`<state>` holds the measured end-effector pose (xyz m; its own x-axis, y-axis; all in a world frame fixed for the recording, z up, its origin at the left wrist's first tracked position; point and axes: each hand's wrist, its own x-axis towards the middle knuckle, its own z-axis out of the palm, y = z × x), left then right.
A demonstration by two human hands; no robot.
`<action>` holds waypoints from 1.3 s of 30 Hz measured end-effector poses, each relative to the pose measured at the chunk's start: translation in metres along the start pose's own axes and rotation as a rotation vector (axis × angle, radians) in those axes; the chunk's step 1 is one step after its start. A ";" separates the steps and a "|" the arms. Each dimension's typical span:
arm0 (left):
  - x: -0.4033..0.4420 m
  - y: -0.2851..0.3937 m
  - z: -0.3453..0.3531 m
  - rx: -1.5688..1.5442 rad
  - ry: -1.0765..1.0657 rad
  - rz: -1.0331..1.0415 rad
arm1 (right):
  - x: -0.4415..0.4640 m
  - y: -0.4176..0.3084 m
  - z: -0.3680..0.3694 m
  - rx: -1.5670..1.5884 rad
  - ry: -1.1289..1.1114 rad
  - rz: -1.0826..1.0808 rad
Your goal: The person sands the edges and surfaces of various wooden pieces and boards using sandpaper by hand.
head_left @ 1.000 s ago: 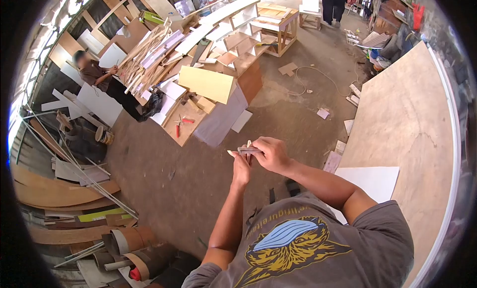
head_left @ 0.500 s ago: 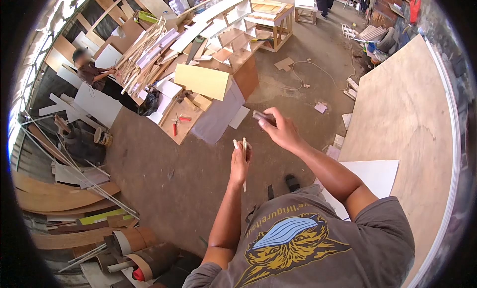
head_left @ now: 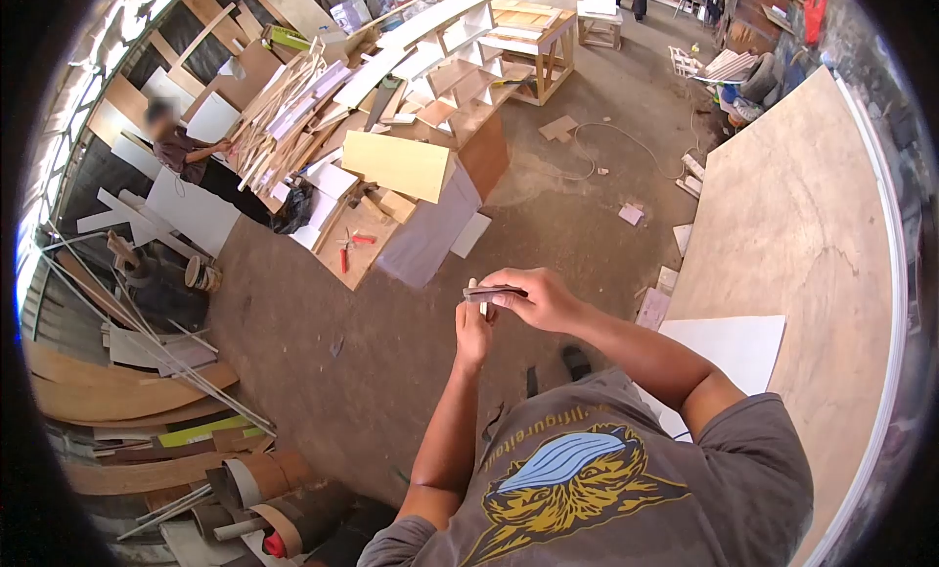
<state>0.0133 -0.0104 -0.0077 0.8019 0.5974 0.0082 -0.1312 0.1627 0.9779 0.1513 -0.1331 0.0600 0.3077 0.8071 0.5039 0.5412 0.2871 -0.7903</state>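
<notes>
My left hand (head_left: 473, 340) is closed around a thin, pale wooden strip (head_left: 473, 284), held roughly upright in front of my chest. My right hand (head_left: 541, 301) pinches a dark brown, flat piece (head_left: 495, 294) that looks folded; its exact kind cannot be made out. This dark piece lies across the upper part of the strip, right above my left fingers. It hides part of the strip, and whether the two touch is hard to tell. Both hands are held in the air over the brown floor.
A cluttered workbench (head_left: 337, 257) ahead carries wood strips, boards and red-handled pliers (head_left: 356, 241). A person (head_left: 186, 156) stands at its left side. A large plywood sheet (head_left: 782, 225) leans at my right. Curved boards (head_left: 117, 376) and rolls (head_left: 284, 503) are stacked at left. A cable (head_left: 587, 141) crosses the floor.
My right hand has moved left and down, bringing the dark piece from apart onto or right over the top of the wooden strip. My left hand has stayed almost in place.
</notes>
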 end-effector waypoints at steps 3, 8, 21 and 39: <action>-0.002 0.009 0.005 0.019 -0.042 -0.028 | 0.002 0.009 -0.001 -0.079 0.075 0.183; 0.000 0.021 0.016 0.089 0.029 -0.070 | 0.002 0.003 0.006 0.188 0.010 0.271; 0.001 0.026 0.009 0.137 -0.023 -0.006 | 0.015 0.001 0.009 0.195 0.048 0.439; -0.003 0.024 0.030 0.075 0.013 0.116 | 0.001 -0.009 -0.010 0.017 0.078 0.152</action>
<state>0.0248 -0.0317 0.0217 0.7760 0.6193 0.1197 -0.1779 0.0329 0.9835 0.1545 -0.1400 0.0707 0.4452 0.7997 0.4028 0.4708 0.1736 -0.8650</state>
